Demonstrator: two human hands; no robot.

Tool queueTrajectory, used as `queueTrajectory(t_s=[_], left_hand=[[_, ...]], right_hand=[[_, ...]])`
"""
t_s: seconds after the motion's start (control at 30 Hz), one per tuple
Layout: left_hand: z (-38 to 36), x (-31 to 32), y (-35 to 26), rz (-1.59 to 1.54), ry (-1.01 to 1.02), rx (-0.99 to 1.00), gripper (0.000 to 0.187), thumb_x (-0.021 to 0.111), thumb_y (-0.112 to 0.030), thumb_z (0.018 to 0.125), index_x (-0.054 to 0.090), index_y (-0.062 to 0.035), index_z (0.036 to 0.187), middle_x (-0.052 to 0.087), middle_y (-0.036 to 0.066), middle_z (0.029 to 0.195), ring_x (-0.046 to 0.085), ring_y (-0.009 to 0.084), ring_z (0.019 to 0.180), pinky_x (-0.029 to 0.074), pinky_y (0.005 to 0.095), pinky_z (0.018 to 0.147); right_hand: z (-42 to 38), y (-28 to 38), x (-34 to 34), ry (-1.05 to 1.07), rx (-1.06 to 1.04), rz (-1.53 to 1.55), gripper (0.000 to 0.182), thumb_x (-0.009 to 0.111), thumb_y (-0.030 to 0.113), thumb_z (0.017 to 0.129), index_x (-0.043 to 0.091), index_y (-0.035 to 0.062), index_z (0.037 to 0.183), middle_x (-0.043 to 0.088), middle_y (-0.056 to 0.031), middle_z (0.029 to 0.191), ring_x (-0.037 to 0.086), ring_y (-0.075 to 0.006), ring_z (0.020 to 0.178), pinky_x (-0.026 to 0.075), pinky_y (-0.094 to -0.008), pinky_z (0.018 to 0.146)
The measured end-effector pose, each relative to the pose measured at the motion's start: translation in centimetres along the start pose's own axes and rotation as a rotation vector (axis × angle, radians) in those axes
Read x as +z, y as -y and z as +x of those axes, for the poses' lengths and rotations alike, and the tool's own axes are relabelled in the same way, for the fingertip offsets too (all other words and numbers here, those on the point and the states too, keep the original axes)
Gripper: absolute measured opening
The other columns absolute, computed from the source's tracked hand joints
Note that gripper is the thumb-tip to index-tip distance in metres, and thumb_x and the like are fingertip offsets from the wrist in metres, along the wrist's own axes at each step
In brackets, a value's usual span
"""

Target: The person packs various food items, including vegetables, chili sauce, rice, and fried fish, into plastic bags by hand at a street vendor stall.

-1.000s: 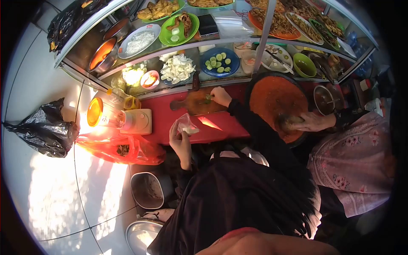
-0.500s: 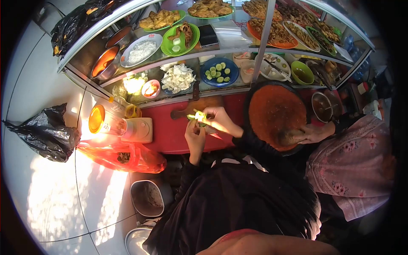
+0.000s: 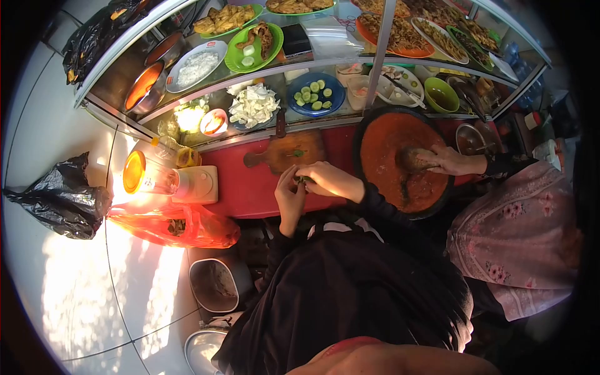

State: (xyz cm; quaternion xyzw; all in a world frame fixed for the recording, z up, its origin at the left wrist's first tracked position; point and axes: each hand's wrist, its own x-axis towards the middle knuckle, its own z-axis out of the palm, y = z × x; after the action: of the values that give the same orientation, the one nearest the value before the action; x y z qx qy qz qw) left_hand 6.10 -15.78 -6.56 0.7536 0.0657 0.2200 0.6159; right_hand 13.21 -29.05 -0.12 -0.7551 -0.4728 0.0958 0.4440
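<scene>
My left hand (image 3: 290,199) and my right hand (image 3: 328,180) meet in front of the wooden cutting board (image 3: 280,154). Both are closed, fingertips pinched together around a small bit of green leaf (image 3: 305,179), mostly covered by the fingers. Another green leaf piece (image 3: 299,153) lies on the board. The dark handle of a knife (image 3: 280,125) stands out just beyond the board, its blade not clearly visible. Under the board is a red tabletop (image 3: 240,199).
At right, a co-worker's hand (image 3: 447,160) presses a stone pestle (image 3: 409,160) into a big mortar of red sauce (image 3: 390,147). A blender (image 3: 165,181) and red plastic bag (image 3: 200,226) stand left. Ahead, a glass display case holds sliced cucumbers (image 3: 314,97) and chopped white pieces (image 3: 254,107).
My right hand has come down against my left, and the bright yellow-green piece between them no longer shows. A green leaf piece now lies on the board. The co-worker's pestle has moved up the mortar.
</scene>
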Motion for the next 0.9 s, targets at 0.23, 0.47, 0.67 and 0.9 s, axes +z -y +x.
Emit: queueTrajectory(t_s=[0.23, 0.47, 0.67, 0.9], left_hand=[[-2.6, -0.6, 0.1, -0.049, -0.029, -0.125, 0.044, 0.048, 0.012, 0.075, 0.054, 0.0036, 0.119, 0.052, 0.012, 0.124, 0.057, 0.0064, 0.072, 0.045, 0.0192, 0.054], [-3.2, -1.1, 1.0, -0.033, -0.079, -0.111, 0.045, 0.048, 0.012, 0.077, 0.050, 0.0047, 0.122, 0.047, 0.013, 0.128, 0.060, 0.0101, 0.078, 0.049, 0.0203, 0.060], [-3.9, -1.4, -0.6, -0.079, -0.118, -0.156, 0.042, 0.048, 0.010, 0.079, 0.050, 0.0054, 0.121, 0.045, 0.013, 0.130, 0.061, 0.0132, 0.084, 0.052, 0.0225, 0.065], [-4.5, -2.4, -0.1, -0.027, -0.144, -0.185, 0.041, 0.048, 0.009, 0.081, 0.049, 0.0052, 0.122, 0.047, 0.012, 0.129, 0.061, 0.0128, 0.084, 0.052, 0.0223, 0.065]], right_hand=[[0.7, -4.4, 0.4, -0.016, 0.017, 0.263, 0.016, 0.061, 0.010, 0.082, 0.067, -0.0001, 0.093, 0.068, -0.0115, 0.081, 0.065, -0.0180, 0.070, 0.048, -0.0288, 0.059], [3.9, -8.6, 1.1, -0.052, 0.338, 0.735, 0.019, 0.064, 0.018, 0.084, 0.068, 0.0018, 0.094, 0.065, -0.0020, 0.073, 0.055, -0.0051, 0.062, 0.042, -0.0198, 0.053], [5.9, -16.4, 6.9, -0.360, 0.194, -0.050, 0.015, 0.064, 0.015, 0.077, 0.064, 0.0005, 0.080, 0.063, -0.0106, 0.069, 0.059, -0.0233, 0.061, 0.048, -0.0345, 0.058], [5.0, -16.7, 10.5, -0.354, 0.241, -0.567, 0.014, 0.061, 0.014, 0.073, 0.057, 0.0018, 0.080, 0.055, -0.0133, 0.086, 0.055, -0.0311, 0.089, 0.048, -0.0400, 0.070]])
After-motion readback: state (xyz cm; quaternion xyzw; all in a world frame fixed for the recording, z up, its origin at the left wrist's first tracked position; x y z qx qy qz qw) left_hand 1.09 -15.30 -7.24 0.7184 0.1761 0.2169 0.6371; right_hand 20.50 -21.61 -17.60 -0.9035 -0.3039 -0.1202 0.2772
